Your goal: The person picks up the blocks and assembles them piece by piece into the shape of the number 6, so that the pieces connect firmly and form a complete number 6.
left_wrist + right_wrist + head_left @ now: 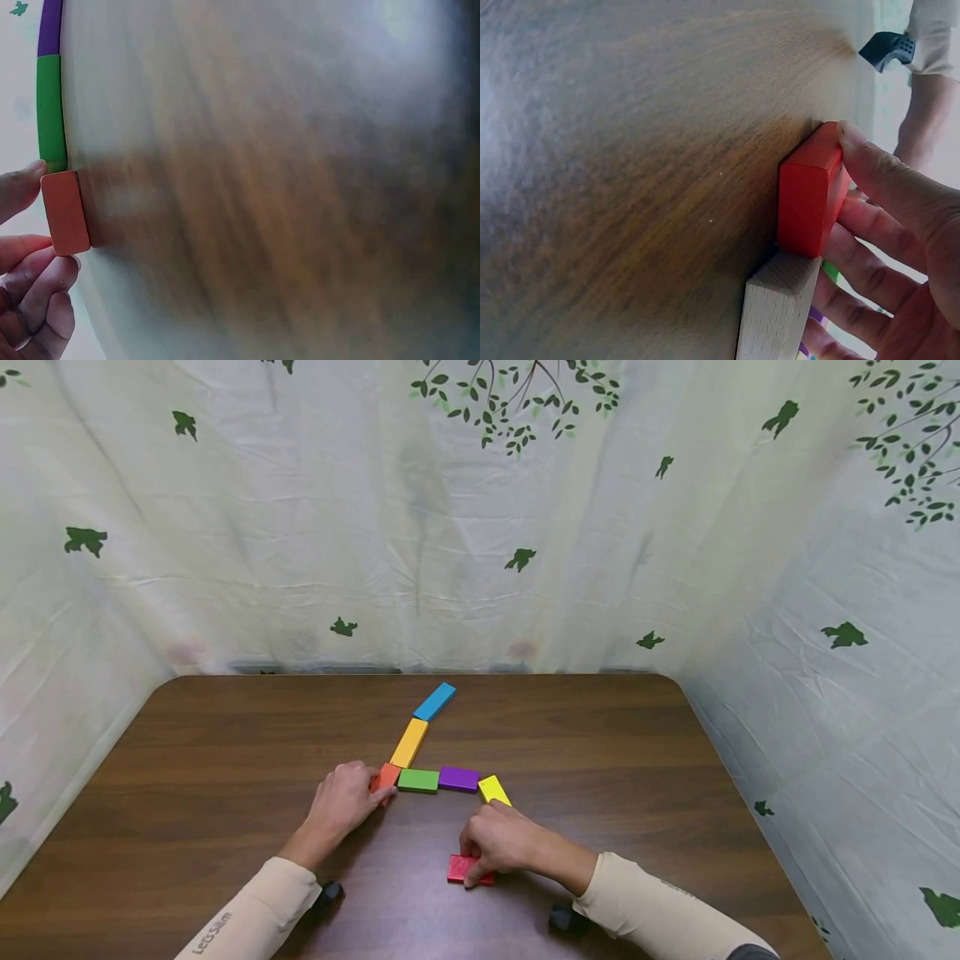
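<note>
My left hand [348, 793] holds an orange-red block [387, 774] between thumb and fingers at the left end of a row of flat blocks. Against it lies a green block [418, 781], followed by a purple block [459, 779] and a slanted yellow block [493, 789]. Nearer the front, my right hand [506, 839] pinches a red block [459, 867], its thumb on the near side. In the right wrist view a pale wooden block [776, 307] sits end to end with the red block; the hand hides it from the head view.
An amber block [409, 742] runs back from the orange-red one, and a blue block [435, 701] continues it towards the far edge of the brown wooden table [225, 735]. A white leaf-print curtain [420, 527] surrounds the back and sides. Dark devices [567, 920] sit beneath both wrists.
</note>
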Available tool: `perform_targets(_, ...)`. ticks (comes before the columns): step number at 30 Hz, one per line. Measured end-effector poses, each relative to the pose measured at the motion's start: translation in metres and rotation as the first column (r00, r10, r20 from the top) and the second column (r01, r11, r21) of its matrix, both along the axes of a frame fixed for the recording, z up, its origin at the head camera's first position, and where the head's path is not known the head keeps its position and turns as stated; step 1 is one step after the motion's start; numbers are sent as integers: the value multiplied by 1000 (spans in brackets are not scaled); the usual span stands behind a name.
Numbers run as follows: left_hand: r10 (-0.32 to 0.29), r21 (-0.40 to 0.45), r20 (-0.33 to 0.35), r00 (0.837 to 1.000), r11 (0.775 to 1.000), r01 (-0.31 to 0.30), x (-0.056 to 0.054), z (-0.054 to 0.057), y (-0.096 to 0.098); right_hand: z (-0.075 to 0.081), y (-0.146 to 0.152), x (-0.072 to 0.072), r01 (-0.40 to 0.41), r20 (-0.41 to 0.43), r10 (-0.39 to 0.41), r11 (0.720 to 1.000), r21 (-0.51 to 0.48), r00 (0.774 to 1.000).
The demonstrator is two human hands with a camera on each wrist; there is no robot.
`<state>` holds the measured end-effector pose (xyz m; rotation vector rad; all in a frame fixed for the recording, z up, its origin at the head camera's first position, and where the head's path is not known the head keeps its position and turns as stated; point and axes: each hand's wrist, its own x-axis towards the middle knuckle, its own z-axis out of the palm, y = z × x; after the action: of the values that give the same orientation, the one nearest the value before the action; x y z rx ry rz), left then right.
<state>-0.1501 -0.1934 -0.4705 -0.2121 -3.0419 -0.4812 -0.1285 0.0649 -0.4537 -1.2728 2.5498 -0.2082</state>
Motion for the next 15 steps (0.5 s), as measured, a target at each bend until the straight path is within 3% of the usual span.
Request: perform_targets(15, 11, 18, -14, 1000, 1000, -11, 0, -2, 2, 1, 1, 1, 6, 10, -6, 1000, -6, 1000)
